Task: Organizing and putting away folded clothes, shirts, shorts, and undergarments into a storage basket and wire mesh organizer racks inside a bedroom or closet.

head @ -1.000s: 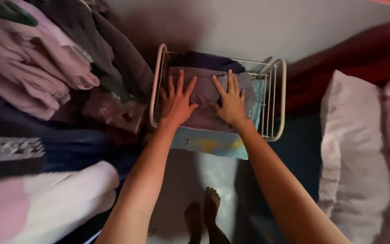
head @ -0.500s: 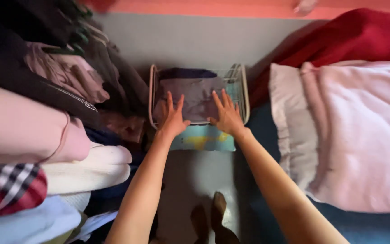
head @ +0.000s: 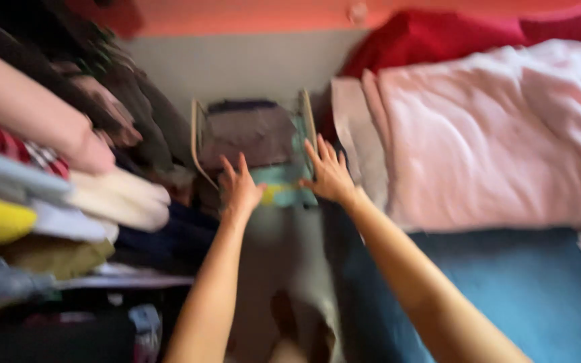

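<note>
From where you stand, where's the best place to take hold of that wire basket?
Probably the two long side rims of the wire basket, one hand each, from above at the near end. The left hand and right hand hover open there; folded clothes fill the middle.

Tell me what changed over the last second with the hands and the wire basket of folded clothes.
Both hands came off the folded purple garment: the left hand and right hand, fingers spread, have drawn back to the near edge of the wire basket, holding nothing. The view swung right, showing more of the pink pillow. The garment stays in the basket; the picture is blurred.
</note>
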